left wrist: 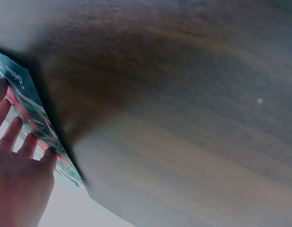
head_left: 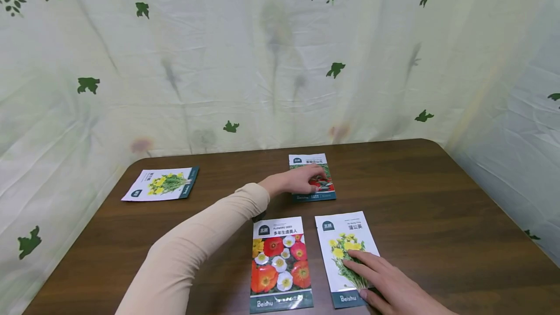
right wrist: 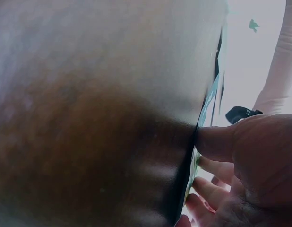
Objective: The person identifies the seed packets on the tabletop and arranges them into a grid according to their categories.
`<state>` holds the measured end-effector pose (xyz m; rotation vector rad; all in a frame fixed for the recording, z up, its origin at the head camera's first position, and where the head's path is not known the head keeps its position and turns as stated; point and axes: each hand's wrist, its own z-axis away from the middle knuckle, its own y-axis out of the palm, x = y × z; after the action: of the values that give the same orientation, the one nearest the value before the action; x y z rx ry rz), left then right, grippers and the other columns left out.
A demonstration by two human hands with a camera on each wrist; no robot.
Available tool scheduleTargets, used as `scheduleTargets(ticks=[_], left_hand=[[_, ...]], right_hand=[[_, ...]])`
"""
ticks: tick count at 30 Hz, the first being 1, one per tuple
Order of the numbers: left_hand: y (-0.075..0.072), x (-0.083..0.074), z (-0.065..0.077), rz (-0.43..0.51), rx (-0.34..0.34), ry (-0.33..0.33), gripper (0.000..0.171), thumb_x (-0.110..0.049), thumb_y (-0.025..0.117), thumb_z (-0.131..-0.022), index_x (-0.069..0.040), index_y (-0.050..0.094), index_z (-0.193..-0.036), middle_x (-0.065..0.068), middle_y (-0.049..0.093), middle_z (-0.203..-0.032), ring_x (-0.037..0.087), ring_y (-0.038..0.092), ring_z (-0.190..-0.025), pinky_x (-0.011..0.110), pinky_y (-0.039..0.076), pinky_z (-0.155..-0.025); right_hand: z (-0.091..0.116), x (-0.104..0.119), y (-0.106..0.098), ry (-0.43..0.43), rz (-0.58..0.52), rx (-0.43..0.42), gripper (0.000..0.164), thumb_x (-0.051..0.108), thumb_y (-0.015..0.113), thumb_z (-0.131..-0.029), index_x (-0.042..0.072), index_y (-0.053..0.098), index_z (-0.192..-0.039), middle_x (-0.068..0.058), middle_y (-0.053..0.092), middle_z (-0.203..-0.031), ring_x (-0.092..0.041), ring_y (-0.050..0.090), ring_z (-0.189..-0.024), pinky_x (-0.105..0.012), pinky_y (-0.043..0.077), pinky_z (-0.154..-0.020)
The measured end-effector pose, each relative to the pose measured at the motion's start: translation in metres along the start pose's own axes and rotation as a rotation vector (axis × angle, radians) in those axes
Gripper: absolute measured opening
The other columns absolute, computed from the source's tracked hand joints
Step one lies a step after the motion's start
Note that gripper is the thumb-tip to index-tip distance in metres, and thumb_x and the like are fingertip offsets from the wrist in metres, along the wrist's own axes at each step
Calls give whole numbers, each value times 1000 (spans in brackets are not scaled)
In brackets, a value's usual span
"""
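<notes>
At the back of the table my left hand [head_left: 303, 179] rests on a seed packet [head_left: 316, 196] with red and green print. Its fingertips touch the packet's face, spread apart in the left wrist view, and cover part of the picture. My right hand [head_left: 391, 281] lies over the lower right of a white seed packet [head_left: 330, 230] with yellow dandelions, its fingers extended across the front. In the right wrist view the thumb touches that packet's edge. Left of it, a flower seed packet [head_left: 282, 261] with red, orange and white poppies lies face up, touched by neither hand.
Another white packet with yellow flowers [head_left: 168, 183] lies sideways at the table's far left. The brown wooden table [head_left: 415, 193] has rounded back corners. A pale curtain with green leaf prints [head_left: 245, 72] hangs behind it and along the sides.
</notes>
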<state>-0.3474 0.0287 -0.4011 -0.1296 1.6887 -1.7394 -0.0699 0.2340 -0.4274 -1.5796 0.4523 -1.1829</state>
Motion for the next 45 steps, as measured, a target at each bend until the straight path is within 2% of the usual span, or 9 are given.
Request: scheduleTargets(ticks=[9, 27, 34, 45], left_hand=[[1, -5, -5, -17, -12, 40, 41, -17, 56, -96, -13, 53, -136, 6, 44, -142, 19, 43, -125, 33, 31, -110], [5, -9, -13, -10, -13, 52, 40, -18, 56, -97, -13, 52, -137, 6, 43, -144, 19, 41, -128, 32, 29, -111], [6, -14, -15, -5, -4, 36, 41, -18, 56, -98, -14, 51, -138, 6, 42, -145, 19, 40, -129, 33, 29, -112], [8, -21, -25, -1, -12, 51, 39, -19, 56, -98, -15, 52, -137, 5, 43, -143, 18, 43, -125, 31, 32, -109]], right_hand=[[-1, 0, -1, 24, -29, 24, 58, 56, 47, -98, 27, 45, -148, 0, 38, -152, -25, 43, -127, -50, 46, -96], [0, 0, 0, 7, -33, 7, 57, 54, 49, -98, 27, 45, -148, 0, 39, -151, -24, 44, -127, -48, 47, -96], [1, -1, 0, 6, -35, 13, 58, 56, 46, -98, 27, 44, -149, 0, 38, -152, -25, 43, -128, -49, 47, -96], [0, 0, -3, 17, -36, 21, 58, 55, 48, -98, 28, 45, -148, 0, 39, -152, -25, 43, -127, -50, 47, -96]])
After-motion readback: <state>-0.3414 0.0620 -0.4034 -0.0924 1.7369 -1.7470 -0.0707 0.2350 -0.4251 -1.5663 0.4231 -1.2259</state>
